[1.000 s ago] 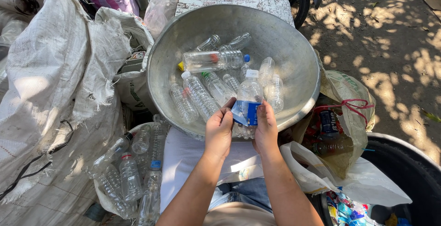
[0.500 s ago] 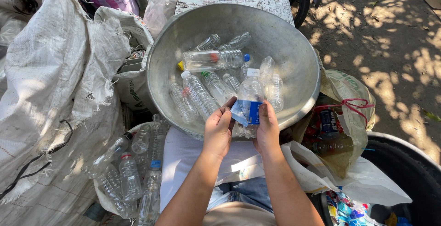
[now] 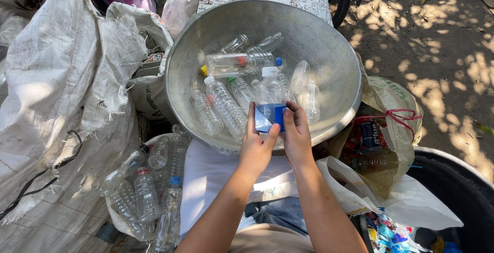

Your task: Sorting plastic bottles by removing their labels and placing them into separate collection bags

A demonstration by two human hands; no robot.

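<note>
Woven white sacks (image 3: 56, 93) fill the left of the frame, and a big metal basin (image 3: 329, 73) of empty bottles takes the upper centre. Below left, a bag of clear bottles (image 3: 149, 191) lies open. At the basin's near rim, the left hand (image 3: 256, 147) and right hand (image 3: 297, 138) both have their fingers clamped around a small clear bottle (image 3: 269, 94) with a blue label (image 3: 271, 117). Peeling goes best, I'd judge, by steadying the bottle with one hand and lifting a label edge with the other thumb.
</note>
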